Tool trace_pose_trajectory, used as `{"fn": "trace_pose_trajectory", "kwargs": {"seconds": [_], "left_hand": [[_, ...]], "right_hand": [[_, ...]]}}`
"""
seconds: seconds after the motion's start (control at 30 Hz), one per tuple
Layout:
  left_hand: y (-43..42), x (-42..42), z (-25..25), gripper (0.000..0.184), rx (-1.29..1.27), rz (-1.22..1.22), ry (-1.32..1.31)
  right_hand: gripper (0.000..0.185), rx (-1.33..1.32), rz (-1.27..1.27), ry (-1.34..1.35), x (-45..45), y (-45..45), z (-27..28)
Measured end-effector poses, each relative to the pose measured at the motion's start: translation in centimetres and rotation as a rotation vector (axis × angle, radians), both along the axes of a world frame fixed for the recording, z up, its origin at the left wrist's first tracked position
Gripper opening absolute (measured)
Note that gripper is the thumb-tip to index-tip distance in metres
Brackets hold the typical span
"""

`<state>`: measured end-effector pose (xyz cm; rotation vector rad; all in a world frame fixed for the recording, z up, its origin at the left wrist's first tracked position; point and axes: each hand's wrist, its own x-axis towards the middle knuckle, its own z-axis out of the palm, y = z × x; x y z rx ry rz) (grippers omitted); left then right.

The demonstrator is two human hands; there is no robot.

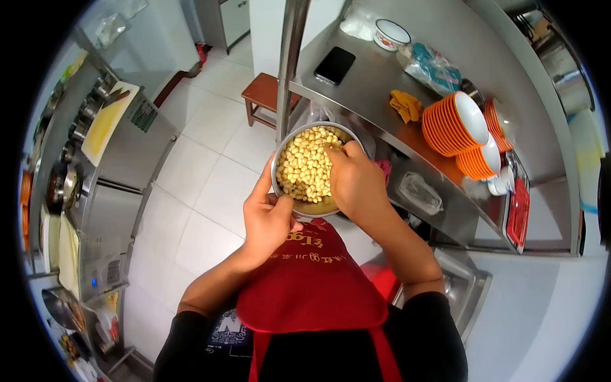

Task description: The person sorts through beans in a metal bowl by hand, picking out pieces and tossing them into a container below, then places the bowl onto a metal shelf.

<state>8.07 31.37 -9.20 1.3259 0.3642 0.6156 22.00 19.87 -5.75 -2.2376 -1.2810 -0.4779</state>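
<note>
A round metal bowl [352, 132] is held in front of the red apron [305, 274]. It is filled with pale yellow kernels [305, 162] that look like soybeans or peanuts; which of the two I cannot tell. My left hand [270, 223] grips the bowl's near left rim, its thumb over the edge and its fingers along the outer wall. Over the right side of the bowl, my right hand [356, 178] has its fingers curled down among the kernels. Its fingertips are partly hidden, so what lies between them does not show.
A steel counter [372, 70] on the right holds a phone [335, 65], an enamel bowl [391, 35], an orange cloth [406, 106] and stacked orange bowls [455, 124]. A wooden stool [261, 95] stands beyond. Left is a steel cabinet [121, 210] with a cutting board [108, 124].
</note>
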Motion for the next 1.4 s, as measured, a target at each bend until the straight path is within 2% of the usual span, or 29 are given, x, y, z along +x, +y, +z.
{"fn": "trace_pose_trajectory", "kwargs": {"seconds": [0.13,0.27,0.47,0.53,0.63,1.07,1.13,1.27,1.33,1.37,1.4], "left_hand": [[-0.1,0.4,0.5,0.069,-0.013,0.059,-0.005],[-1.2,0.3,0.2,0.071,-0.017,0.089,-0.024],[-1.2,0.3,0.3,0.073,-0.063,0.086,-0.002],[-0.9,0.3,0.2,0.073,-0.065,0.082,-0.005],[-0.9,0.3,0.2,0.072,-0.06,0.063,0.002],[0.0,0.6,-0.1,0.072,-0.075,-0.002,-0.006],[0.2,0.7,-0.2,0.072,-0.076,-0.009,-0.001],[0.6,0.8,-0.2,0.071,-0.106,-0.017,0.005],[0.9,0.9,-0.3,0.07,-0.115,-0.011,0.019],[1.1,0.9,-0.5,0.068,-0.126,-0.017,0.004],[1.3,1.0,-0.7,0.067,-0.137,-0.025,-0.009]], "right_hand": [[0.019,0.032,0.253,0.124,0.7,-0.5,0.9],[0.018,0.128,0.255,0.11,1.1,-1.3,0.8],[0.007,0.039,0.075,-0.091,2.2,1.5,1.0],[0.008,-0.167,0.052,-0.124,2.4,2.2,1.3],[0.004,-0.167,-0.022,-0.156,2.1,2.8,0.8],[0.009,-0.36,-0.139,-0.212,1.2,3.9,0.8],[0.008,-0.314,-0.162,-0.119,1.2,4.0,0.4],[0.007,-0.24,-0.149,-0.125,0.6,2.3,0.5],[0.008,0.05,0.021,-0.017,0.2,0.6,1.5],[0.008,0.049,0.02,-0.015,0.0,-0.2,1.8],[0.011,0.156,0.05,0.238,-0.1,-1.0,1.9]]}}
